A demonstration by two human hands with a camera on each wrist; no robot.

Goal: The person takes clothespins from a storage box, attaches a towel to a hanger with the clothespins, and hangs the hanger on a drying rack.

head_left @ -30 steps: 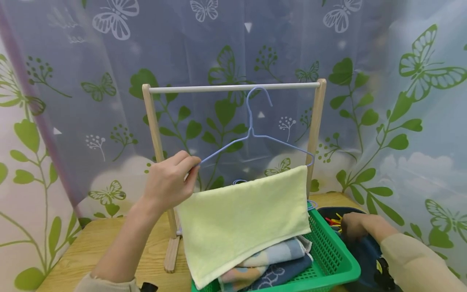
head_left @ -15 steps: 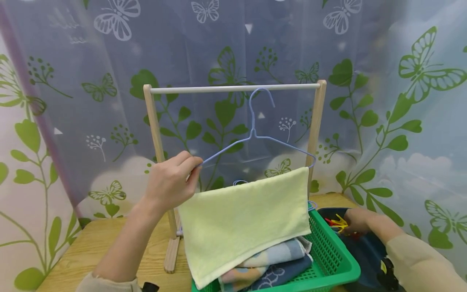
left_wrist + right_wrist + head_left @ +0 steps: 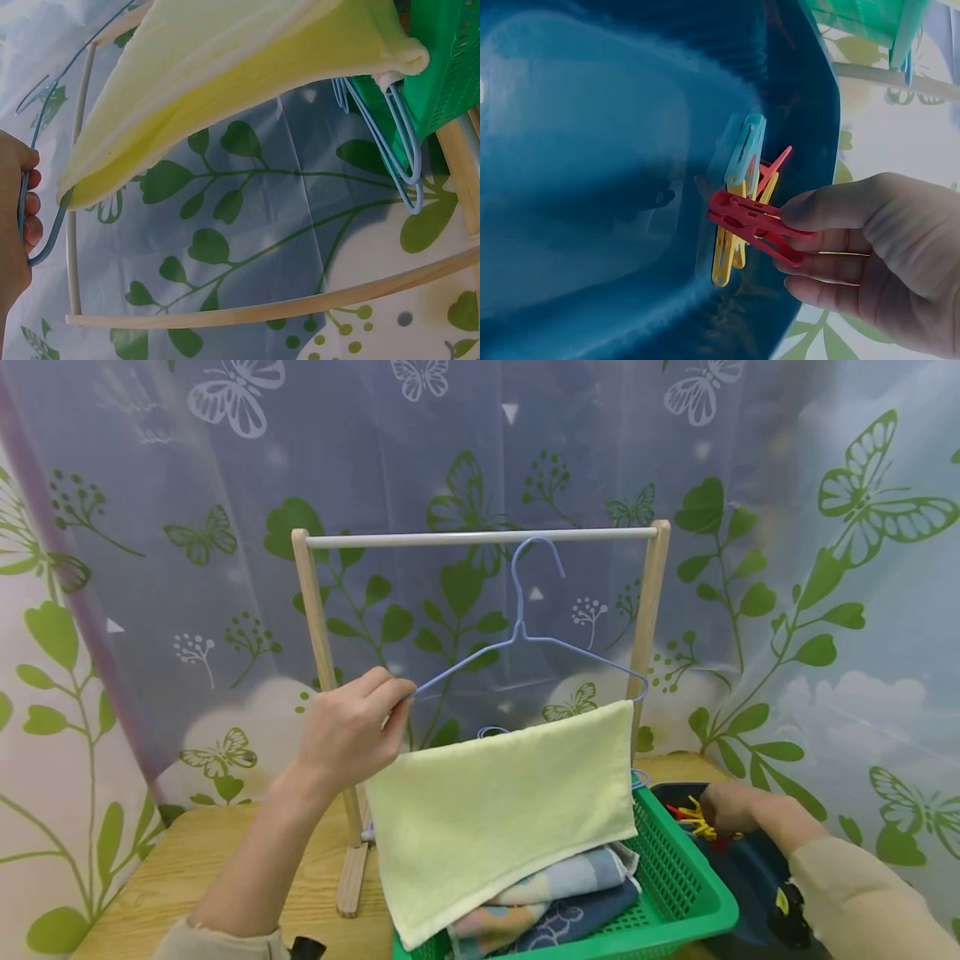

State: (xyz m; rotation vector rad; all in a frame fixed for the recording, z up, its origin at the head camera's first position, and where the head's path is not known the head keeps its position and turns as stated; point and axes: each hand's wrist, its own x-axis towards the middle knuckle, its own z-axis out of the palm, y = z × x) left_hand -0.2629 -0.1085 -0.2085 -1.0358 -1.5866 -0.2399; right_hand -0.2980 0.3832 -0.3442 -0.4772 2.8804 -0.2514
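Note:
My left hand (image 3: 352, 727) grips the left end of a blue wire hanger (image 3: 520, 631), its hook pointing up in front of the rack's bar. A pale yellow towel (image 3: 510, 810) is draped over the hanger's lower bar. At the right, my right hand (image 3: 729, 807) reaches into a dark blue basin (image 3: 592, 187). In the right wrist view, its thumb and fingers pinch a red clothespin (image 3: 746, 217) by the handle end. Below that lie yellow clothespins (image 3: 722, 255), a light blue clothespin (image 3: 746, 146) and another red one (image 3: 778, 166), partly covered.
Behind the towel stands a small wooden rack (image 3: 647, 627) with a white bar (image 3: 420, 539). A green plastic basket (image 3: 678, 860) holds folded patterned towels (image 3: 570, 893). More blue hangers (image 3: 409, 150) hang by the basket. Everything stands on a wooden table (image 3: 202, 860).
Inside the basin my right hand has shifted slightly among the clothespins, and more of the yellow ones show than a second ago. My left hand, hanger and towel have hardly moved.

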